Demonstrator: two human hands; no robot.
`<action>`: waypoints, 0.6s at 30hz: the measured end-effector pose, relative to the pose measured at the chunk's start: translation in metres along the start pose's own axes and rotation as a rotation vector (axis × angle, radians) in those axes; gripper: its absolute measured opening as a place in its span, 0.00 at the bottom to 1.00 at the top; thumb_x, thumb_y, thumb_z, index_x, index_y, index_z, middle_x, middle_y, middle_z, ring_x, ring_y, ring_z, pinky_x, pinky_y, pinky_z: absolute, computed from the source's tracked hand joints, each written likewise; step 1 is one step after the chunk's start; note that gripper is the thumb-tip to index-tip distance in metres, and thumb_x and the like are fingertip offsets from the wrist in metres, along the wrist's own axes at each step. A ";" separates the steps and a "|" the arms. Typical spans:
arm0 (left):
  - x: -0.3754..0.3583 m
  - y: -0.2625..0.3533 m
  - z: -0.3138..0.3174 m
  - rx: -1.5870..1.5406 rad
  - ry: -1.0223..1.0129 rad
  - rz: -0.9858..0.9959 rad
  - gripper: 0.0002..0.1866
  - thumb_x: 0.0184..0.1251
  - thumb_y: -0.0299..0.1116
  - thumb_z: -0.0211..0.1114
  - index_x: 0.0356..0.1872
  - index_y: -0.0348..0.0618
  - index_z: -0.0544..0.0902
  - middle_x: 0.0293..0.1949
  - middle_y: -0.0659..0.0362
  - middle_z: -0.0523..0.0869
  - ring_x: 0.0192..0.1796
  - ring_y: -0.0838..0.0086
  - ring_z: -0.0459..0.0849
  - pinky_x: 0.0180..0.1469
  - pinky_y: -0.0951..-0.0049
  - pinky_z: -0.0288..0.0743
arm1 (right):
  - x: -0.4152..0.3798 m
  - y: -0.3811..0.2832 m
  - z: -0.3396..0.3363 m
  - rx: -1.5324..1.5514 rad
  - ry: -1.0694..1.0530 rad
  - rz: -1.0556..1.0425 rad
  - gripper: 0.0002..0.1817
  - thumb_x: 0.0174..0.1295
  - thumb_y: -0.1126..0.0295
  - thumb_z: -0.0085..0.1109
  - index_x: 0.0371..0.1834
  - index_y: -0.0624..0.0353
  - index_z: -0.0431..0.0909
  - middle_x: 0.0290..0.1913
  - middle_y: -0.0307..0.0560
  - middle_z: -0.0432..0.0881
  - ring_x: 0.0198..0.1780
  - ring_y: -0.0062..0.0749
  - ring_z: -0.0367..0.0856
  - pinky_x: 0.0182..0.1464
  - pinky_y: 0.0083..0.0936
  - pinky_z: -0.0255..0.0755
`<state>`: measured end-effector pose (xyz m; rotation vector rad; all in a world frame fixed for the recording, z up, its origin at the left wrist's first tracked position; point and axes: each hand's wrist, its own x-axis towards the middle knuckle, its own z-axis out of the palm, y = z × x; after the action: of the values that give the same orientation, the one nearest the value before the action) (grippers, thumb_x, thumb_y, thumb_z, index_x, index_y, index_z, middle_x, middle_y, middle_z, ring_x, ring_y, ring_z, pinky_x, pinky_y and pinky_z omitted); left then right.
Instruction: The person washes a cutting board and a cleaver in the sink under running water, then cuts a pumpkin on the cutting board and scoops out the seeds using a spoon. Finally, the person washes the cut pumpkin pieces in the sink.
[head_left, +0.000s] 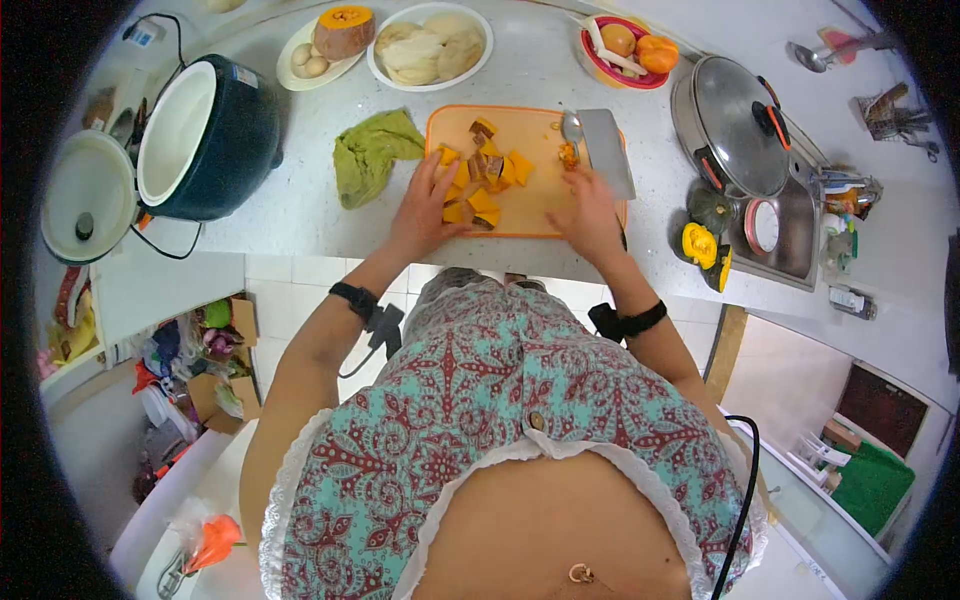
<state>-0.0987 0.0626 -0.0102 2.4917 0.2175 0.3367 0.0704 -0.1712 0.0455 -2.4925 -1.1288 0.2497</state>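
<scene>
Chunks of pumpkin (485, 168) lie in a loose group on the orange cutting board (535, 215). My left hand (425, 210) rests at the board's left edge, fingers spread beside the chunks. Over the board's right part is my right hand (590, 215), its fingers apart, just below a small heap of orange pulp (568, 154). A spoon (571, 126) lies above that pulp, next to a wide-bladed cleaver (606, 155) along the board's right edge. Neither hand visibly holds anything.
A green cloth (375, 155) lies left of the board, a dark cooker (210, 140) farther left. Behind stand a white bowl (430, 48) and a red bowl (628, 50). At right are a lidded pan (735, 125), cut squash (700, 243) and the sink (795, 235).
</scene>
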 end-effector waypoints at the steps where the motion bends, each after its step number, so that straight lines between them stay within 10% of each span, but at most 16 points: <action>1: 0.007 0.001 0.003 -0.005 0.006 -0.003 0.56 0.33 0.39 0.82 0.69 0.47 0.59 0.68 0.42 0.55 0.71 0.45 0.54 0.71 0.54 0.55 | 0.004 -0.012 0.006 0.049 0.014 -0.122 0.42 0.43 0.61 0.74 0.63 0.59 0.65 0.64 0.60 0.65 0.64 0.56 0.64 0.65 0.43 0.61; 13: 0.096 -0.015 0.005 0.051 -0.076 0.223 0.46 0.47 0.54 0.72 0.67 0.46 0.65 0.67 0.40 0.60 0.70 0.46 0.56 0.71 0.55 0.54 | 0.056 -0.043 0.033 0.082 -0.151 -0.040 0.52 0.36 0.63 0.77 0.66 0.63 0.58 0.60 0.64 0.68 0.63 0.58 0.65 0.65 0.42 0.62; 18: 0.099 -0.020 -0.018 -0.043 -0.482 0.232 0.47 0.42 0.54 0.74 0.65 0.45 0.66 0.65 0.43 0.64 0.68 0.48 0.61 0.70 0.55 0.56 | 0.054 -0.036 0.047 0.051 -0.151 -0.118 0.51 0.38 0.66 0.76 0.67 0.62 0.57 0.59 0.61 0.69 0.61 0.55 0.66 0.64 0.42 0.63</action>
<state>-0.0109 0.1110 0.0106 2.4737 -0.2727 -0.1708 0.0663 -0.0963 0.0176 -2.3850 -1.3075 0.4331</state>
